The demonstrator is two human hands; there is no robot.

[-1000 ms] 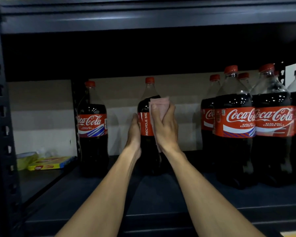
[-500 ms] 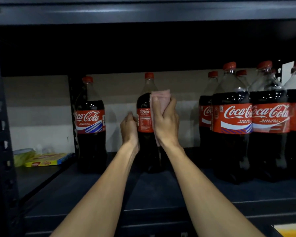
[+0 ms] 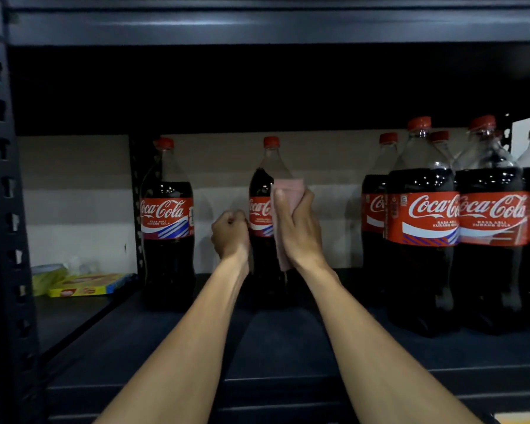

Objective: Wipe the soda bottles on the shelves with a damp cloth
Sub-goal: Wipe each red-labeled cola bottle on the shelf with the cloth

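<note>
Nearest thing is the dark shelf (image 3: 288, 347) deck, with both forearms reaching in over it toward 12 o'clock. The left hand (image 3: 230, 237) has its fingers curled in and sits right against the left flank of the middle bottle (image 3: 259, 209). Honestly can't tell if it's actually got a hold of it or is just parked there. The right hand (image 3: 297, 231) is wrapped around a pink cloth (image 3: 288, 188) and pressing it flat on that bottle's right side, about label height, with cloth poking out above and below the hand.

The bottle stands upright on the shelf, on its own, well apart from its neighbours. Further back at 10 o'clock there's a lone bottle (image 3: 167, 221), and from 2 to 3 o'clock a tight bunch of bottles (image 3: 423, 221), at least two rows deep. Way off at 9 o'clock is a yellow box (image 3: 83, 284) lying flat.

Progress-wise, my guess is it's early to midway: one bottle is getting wiped, and nothing shows whether the lone one is done. The whole bunch on the right probably needs doing too, so plenty left.
</note>
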